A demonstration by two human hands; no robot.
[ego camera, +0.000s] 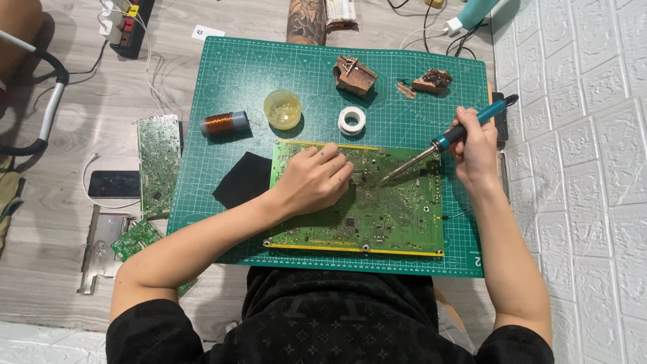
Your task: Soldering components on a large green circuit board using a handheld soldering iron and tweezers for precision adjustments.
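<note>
A large green circuit board point(391, 216) lies on a green cutting mat point(236, 81). My left hand point(313, 180) rests on the board's upper left part, fingers curled loosely with the fingertips pressed against the board; whether it pinches anything is hidden. My right hand point(475, 148) grips a teal and black soldering iron point(465, 129) like a pen. The iron's metal tip point(387, 178) touches the board near its upper middle, just right of my left fingertips.
On the mat sit a copper wire spool point(224, 123), a yellow round tin point(282, 109), a white solder roll point(352, 120), a black cloth point(244, 178) and brown scraps point(355, 74). More circuit boards point(158, 162), a phone point(113, 183) and a power strip point(128, 23) lie on the floor at left.
</note>
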